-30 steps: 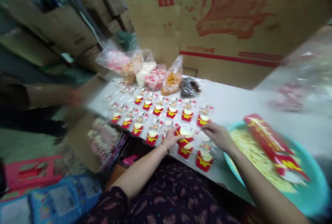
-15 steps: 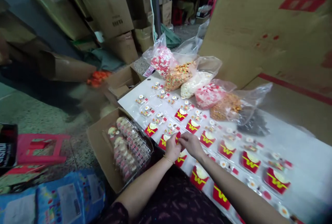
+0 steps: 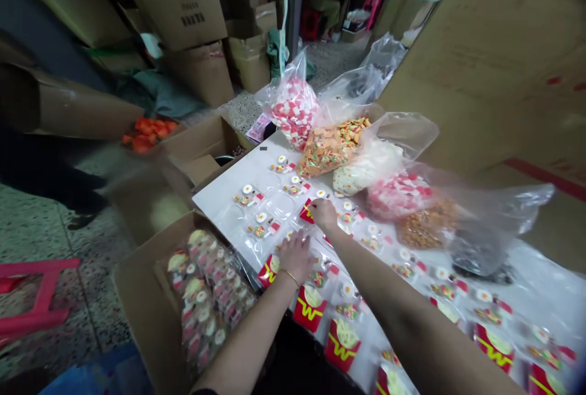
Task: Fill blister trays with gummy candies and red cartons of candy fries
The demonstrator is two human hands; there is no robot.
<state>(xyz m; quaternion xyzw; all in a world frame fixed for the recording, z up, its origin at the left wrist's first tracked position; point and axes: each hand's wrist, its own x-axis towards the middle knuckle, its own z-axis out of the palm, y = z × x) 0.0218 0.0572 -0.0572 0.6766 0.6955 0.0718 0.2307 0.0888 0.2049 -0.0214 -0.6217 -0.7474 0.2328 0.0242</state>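
Head view, nearer hand: the right hand (image 3: 324, 215) is at the red fries carton with a yellow W (image 3: 307, 212), near the middle of the frame; the left hand (image 3: 295, 257) is farther off, below it.
Carton's direction: just left of the right hand's fingers, apparently touching them; from the left hand it lies above and slightly right.
Carton's long axis: cannot be told, since the right hand hides part of the piece.
Right hand's pose: back of the hand up, fingers curled toward the carton, forearm slanting in from the lower right. Whether the fingertips pinch the carton's edge or only press on it, I cannot tell.
Left hand's pose: palm down, fingers spread and pointing up the frame, forearm coming from the bottom edge, a thin bracelet (image 3: 289, 277) at the wrist.
Beside the left hand: a second fries carton (image 3: 265, 273) at its left edge, partly overlapped; a clear fried-egg pack (image 3: 260, 224) near the fingers, to their left.
White table: its corner (image 3: 215, 196) shows left of centre; more fries cartons (image 3: 309, 309) run toward the lower right.
Bagged pieces: a clear bag of pink-and-white bits (image 3: 295, 108) stands above the hands, at upper centre.
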